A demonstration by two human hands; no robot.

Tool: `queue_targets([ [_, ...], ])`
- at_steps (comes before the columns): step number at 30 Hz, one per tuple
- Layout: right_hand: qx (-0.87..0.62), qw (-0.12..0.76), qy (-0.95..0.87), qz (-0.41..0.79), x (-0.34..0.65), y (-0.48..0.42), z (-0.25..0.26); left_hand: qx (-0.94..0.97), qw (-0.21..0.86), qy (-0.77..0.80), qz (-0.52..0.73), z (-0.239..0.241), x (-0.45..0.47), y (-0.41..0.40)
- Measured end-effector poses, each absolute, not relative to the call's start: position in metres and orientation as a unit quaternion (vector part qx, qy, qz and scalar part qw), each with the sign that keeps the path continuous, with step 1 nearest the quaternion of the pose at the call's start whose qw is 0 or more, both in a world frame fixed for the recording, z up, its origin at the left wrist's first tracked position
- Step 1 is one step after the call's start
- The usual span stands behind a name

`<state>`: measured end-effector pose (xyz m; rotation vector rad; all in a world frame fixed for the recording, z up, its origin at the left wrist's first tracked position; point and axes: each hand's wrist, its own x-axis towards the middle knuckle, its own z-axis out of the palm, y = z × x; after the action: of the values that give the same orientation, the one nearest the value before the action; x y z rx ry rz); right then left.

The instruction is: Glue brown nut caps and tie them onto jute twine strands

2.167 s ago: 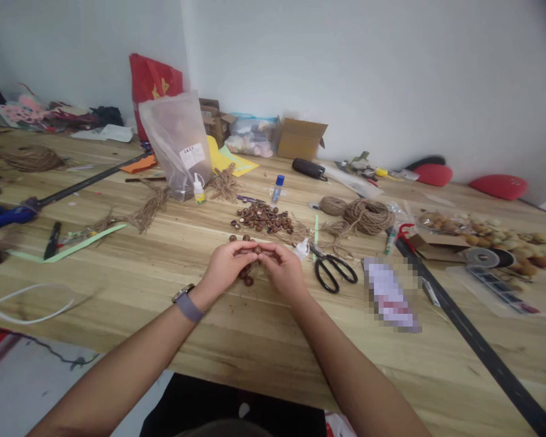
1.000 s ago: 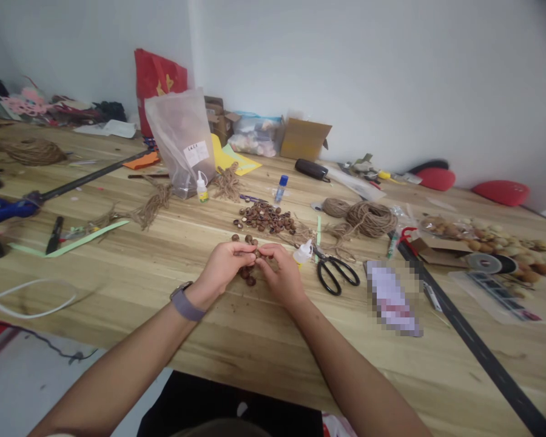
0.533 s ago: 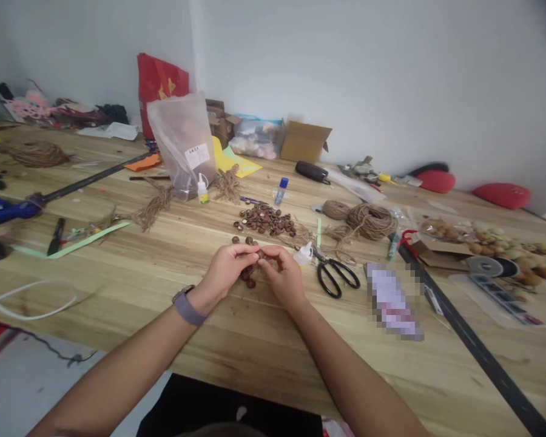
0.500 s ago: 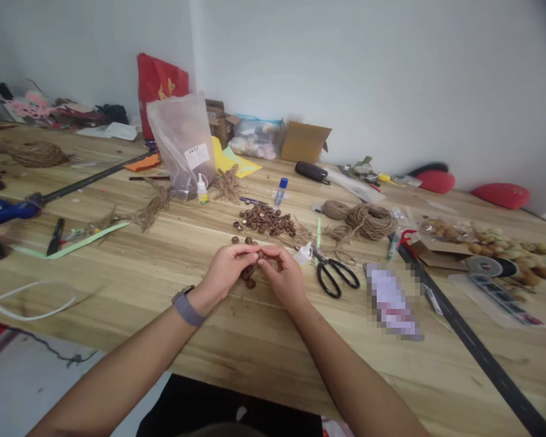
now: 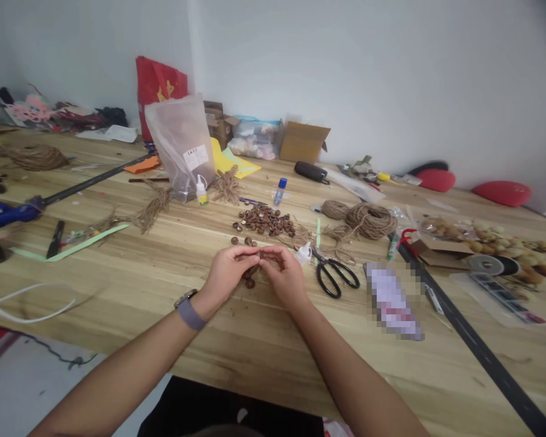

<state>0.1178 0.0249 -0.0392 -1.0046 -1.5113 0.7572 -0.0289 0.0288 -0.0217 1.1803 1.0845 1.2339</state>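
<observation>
My left hand (image 5: 227, 270) and my right hand (image 5: 284, 273) meet over the wooden table (image 5: 155, 291), thumbs and fingertips pinched together. Between them is a small brown piece, mostly hidden by the fingers; its kind cannot be made out. Just below the fingertips lie a few round brown nut shells (image 5: 250, 283). A larger pile of brown shells (image 5: 266, 220) is spread beyond my hands. Close to the right hand stands a small white-capped glue bottle (image 5: 304, 252), with black-handled scissors (image 5: 331, 274) beside it.
Twine coils (image 5: 370, 220) lie at the right, near a black strip (image 5: 477, 358) across the table. Beyond the pile stand a blue-capped tube (image 5: 280, 191), another glue bottle (image 5: 201, 191) and a clear plastic bag (image 5: 179, 142). An open cardboard box (image 5: 304, 142) is by the wall.
Both hands stay pinched together in nearly the same place, with a slight shift of the fingers. The brown piece shows less between the fingertips.
</observation>
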Motion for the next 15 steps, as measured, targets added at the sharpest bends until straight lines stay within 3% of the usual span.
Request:
queue_targets([
  [4,-0.456,0.543,-0.652,0.268,0.1182,0.024,-0.0363,0.504,0.523,0.461,0.509,-0.0217,-0.0286,0.027],
  [15,-0.424,0.547,-0.664,0.284,0.1205,0.0247,-0.0382,0.47,0.566,0.446,0.511,-0.014,-0.0262,0.0225],
])
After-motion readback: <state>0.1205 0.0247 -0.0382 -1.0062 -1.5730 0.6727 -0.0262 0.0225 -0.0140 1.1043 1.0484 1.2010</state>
